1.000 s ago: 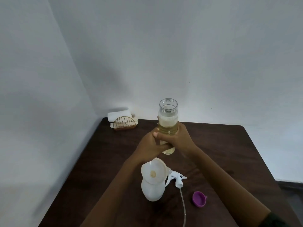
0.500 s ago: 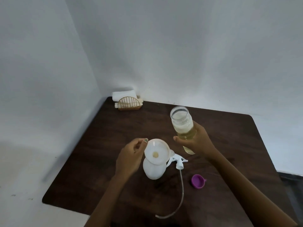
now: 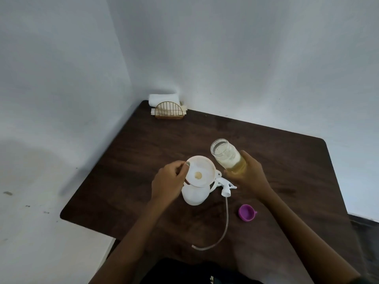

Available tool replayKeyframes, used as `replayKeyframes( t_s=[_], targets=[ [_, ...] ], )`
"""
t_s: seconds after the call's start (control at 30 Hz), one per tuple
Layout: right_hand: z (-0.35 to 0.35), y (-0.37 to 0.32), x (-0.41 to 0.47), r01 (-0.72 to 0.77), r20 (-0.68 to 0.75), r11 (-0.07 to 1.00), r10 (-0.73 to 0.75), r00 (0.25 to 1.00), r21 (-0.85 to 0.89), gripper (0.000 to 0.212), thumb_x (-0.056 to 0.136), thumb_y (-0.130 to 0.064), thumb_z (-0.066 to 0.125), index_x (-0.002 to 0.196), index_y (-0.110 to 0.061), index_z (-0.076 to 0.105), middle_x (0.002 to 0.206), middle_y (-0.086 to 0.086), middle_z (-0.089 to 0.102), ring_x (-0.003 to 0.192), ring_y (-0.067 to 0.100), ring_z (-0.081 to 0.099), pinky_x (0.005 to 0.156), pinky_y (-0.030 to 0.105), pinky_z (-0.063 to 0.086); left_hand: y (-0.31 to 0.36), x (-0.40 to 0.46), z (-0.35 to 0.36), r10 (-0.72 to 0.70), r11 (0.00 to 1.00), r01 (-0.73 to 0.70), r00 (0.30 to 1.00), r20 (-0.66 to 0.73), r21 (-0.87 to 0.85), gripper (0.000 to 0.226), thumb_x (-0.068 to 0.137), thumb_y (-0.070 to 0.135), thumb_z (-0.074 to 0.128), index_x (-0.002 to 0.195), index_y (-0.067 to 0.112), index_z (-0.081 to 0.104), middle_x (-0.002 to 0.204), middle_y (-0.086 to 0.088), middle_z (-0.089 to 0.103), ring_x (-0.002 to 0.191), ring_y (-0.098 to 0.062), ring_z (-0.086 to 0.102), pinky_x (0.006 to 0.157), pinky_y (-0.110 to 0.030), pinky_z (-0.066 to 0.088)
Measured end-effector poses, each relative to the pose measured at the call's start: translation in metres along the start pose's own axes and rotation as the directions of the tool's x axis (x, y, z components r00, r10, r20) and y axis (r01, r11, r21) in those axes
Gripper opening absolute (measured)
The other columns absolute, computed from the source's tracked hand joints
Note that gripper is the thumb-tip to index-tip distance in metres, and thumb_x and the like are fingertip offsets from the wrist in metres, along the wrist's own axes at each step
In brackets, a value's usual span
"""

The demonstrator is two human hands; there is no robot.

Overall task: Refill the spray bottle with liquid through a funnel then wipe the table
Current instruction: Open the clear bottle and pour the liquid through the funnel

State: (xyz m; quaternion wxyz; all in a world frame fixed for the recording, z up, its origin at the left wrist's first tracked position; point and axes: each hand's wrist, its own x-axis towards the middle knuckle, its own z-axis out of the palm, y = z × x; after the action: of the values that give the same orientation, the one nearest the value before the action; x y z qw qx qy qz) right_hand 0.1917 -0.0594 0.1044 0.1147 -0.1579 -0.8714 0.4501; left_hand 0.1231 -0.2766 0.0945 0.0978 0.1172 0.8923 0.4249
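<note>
So right around the middle of the frame there's a white spray bottle [image 3: 195, 194] standing on the dark wood table [image 3: 143, 152], with a white funnel [image 3: 200, 171] sitting in its neck, tilted a bit toward the camera so you can see a yellowish spot down in the hole. The left hand [image 3: 168, 181] is just left of it, fingers curled in, pinching the funnel's left rim between thumb and fingertip. The right hand [image 3: 249, 173] is to the right of centre, wrapped around the lower part of a clear jar [image 3: 226, 155] that's tipped with its open mouth pointing up and left, just above and beside the funnel's right edge; there's yellowish liquid in it with some foam on top, none coming out that I can see. The spray head [image 3: 224, 186] is lying on the table touching the bottle's right side, with its long thin tube [image 3: 222, 228] curving down toward the bottom of the frame. A purple cap [image 3: 246, 212] sits lower right of that. Up in the table's far left corner there's a gold wire napkin holder [image 3: 169, 111] with a white rolled cloth [image 3: 162, 98] right behind it against the wall.
</note>
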Motion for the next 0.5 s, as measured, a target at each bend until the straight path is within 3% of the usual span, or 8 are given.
replayKeyframes(
  t_s=[0.17,0.27,0.4,0.5],
  targets=[
    [0.002,0.008,0.003,0.011,0.021,0.995,-0.009,1.0,-0.102,0.035,0.062,-0.02,0.084,0.079,-0.015,0.053,0.072,0.001,0.064,0.062,0.016,0.058,0.053,0.028,0.045,0.0,0.0,0.002,0.0,1.0,0.0,1.0,-0.013,0.025,0.031,0.096,0.042,0.044,0.084,0.025,0.067,0.07,0.009,0.067,0.064,-0.01,0.064,0.061,-0.032,0.05],
    [0.002,0.01,0.003,0.028,0.036,0.99,-0.023,0.999,-0.139,0.036,0.061,-0.019,0.084,0.079,-0.016,0.053,0.073,0.0,0.064,0.066,0.02,0.06,0.056,0.036,0.047,-0.001,0.0,0.003,0.01,0.999,-0.009,1.0,-0.026,0.046,0.03,0.097,0.04,0.044,0.084,0.025,0.066,0.066,0.01,0.063,0.063,-0.009,0.061,0.054,-0.024,0.039],
    [0.002,0.014,0.003,0.04,0.049,0.98,-0.031,0.998,-0.197,0.04,0.061,-0.018,0.084,0.073,-0.027,0.046,0.071,-0.002,0.061,0.065,0.018,0.056,0.056,0.033,0.043,-0.003,0.0,0.006,0.005,0.999,-0.003,0.999,-0.044,0.049,0.034,0.096,0.04,0.044,0.076,0.021,0.063,0.059,0.009,0.058,0.061,-0.013,0.06,0.053,-0.027,0.038],
    [0.002,0.018,0.004,0.047,0.049,0.974,-0.037,0.998,-0.221,0.037,0.061,-0.017,0.083,0.078,-0.02,0.051,0.074,0.0,0.063,0.068,0.02,0.059,0.057,0.035,0.046,-0.004,0.0,0.007,0.014,1.0,-0.013,0.999,-0.043,0.027,0.034,0.096,0.04,0.045,0.075,0.022,0.064,0.058,0.009,0.059,0.061,-0.014,0.061,0.053,-0.027,0.04]
  ],
)
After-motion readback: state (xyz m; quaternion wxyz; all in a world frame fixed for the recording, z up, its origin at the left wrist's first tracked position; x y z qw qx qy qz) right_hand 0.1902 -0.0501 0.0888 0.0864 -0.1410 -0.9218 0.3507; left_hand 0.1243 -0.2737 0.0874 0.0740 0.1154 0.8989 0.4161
